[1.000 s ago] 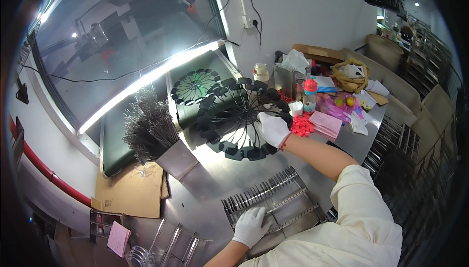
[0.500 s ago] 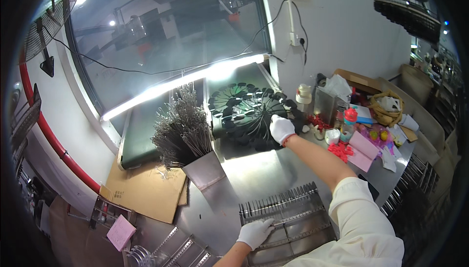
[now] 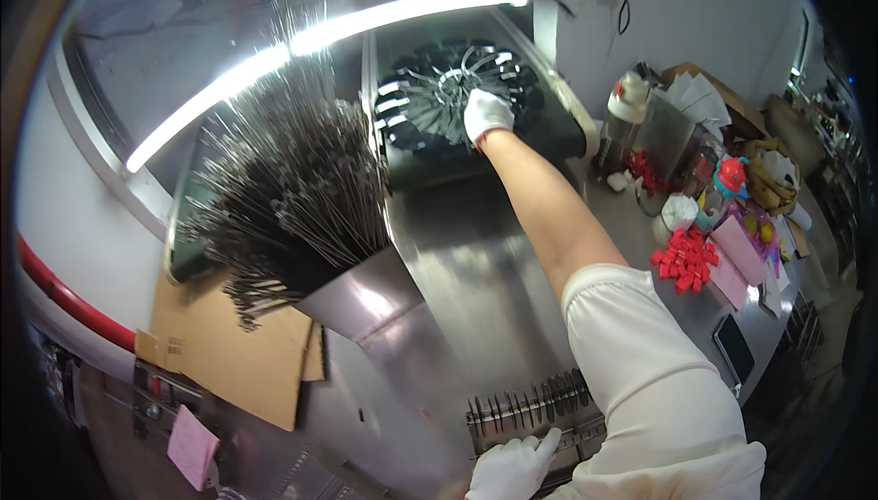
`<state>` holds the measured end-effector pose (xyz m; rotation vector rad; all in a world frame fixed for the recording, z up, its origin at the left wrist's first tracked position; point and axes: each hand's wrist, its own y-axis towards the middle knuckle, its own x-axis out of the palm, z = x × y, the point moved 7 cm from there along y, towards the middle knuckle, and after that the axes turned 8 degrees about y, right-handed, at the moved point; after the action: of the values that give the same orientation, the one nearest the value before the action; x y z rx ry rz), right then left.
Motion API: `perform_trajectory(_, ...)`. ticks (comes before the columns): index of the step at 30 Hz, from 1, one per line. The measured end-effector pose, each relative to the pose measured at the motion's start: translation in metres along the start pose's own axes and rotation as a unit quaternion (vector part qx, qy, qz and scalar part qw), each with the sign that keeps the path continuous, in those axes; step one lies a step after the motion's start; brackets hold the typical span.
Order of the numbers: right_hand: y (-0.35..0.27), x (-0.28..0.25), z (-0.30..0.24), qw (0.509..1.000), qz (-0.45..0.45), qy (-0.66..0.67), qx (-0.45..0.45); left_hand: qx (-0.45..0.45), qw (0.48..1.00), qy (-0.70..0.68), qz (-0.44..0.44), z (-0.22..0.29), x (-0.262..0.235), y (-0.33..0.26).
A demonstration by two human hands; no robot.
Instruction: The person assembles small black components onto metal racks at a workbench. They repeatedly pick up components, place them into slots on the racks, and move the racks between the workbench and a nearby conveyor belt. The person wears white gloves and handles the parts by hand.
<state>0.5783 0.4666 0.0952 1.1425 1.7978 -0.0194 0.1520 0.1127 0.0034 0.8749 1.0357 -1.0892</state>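
Note:
On the dark conveyor belt [image 3: 393, 166] lies a round fan of thin stems with flat black heads [image 3: 430, 121], spread out like a wheel. My right hand [image 3: 487, 116], in a white glove, reaches to the middle of this fan, its fingers curled down and closed on the stems; the fingertips are partly hidden. Near the lower edge, my white-gloved left hand [image 3: 514, 468] rests at a metal rack [image 3: 576, 445], one finger stretched out along its bar. A row of upright dark flat pieces [image 3: 530, 407] stands in the rack, partly covered by my right sleeve.
A metal bin [image 3: 366, 294] full of long thin wire pieces [image 3: 293, 189] stands left of the belt, beside cardboard [image 3: 233, 358]. A lit tube lamp [image 3: 320, 38] crosses above. Bottles [image 3: 626, 111], red pieces [image 3: 684, 260], pink paper [image 3: 736, 253] and a phone [image 3: 733, 349] lie right.
The view has shifted closer to the belt. My right hand has gone from the fan's right edge to its middle. My left hand stays by the rack, its finger now stretched out.

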Motion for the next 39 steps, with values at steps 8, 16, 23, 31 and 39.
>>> perform_trajectory(8, -0.037, -0.003, -0.002, 0.995, -0.064, -0.055, 0.059, 0.005, 0.999, -0.002, 0.032, 0.004, -0.006, -0.004)
perform_trajectory(16, -0.212, -0.208, 0.014, 0.994, -0.092, 0.028, -0.045, -0.026, 0.958, -0.090, 0.272, -0.013, -0.030, -0.010)
perform_trajectory(23, -0.434, -0.368, -0.040, 0.970, -0.110, 0.208, -0.068, -0.132, 0.615, -0.740, 0.237, 0.014, -0.088, 0.006)
perform_trajectory(31, -0.543, -0.413, -0.085, 0.937, -0.074, 0.303, -0.159, -0.001, 0.581, -0.774, 0.251, 0.056, -0.143, -0.061)
perform_trajectory(39, -0.577, -0.421, -0.117, 0.910, -0.026, 0.329, -0.252, 0.091, 0.626, -0.724, 0.276, 0.074, -0.182, -0.120)
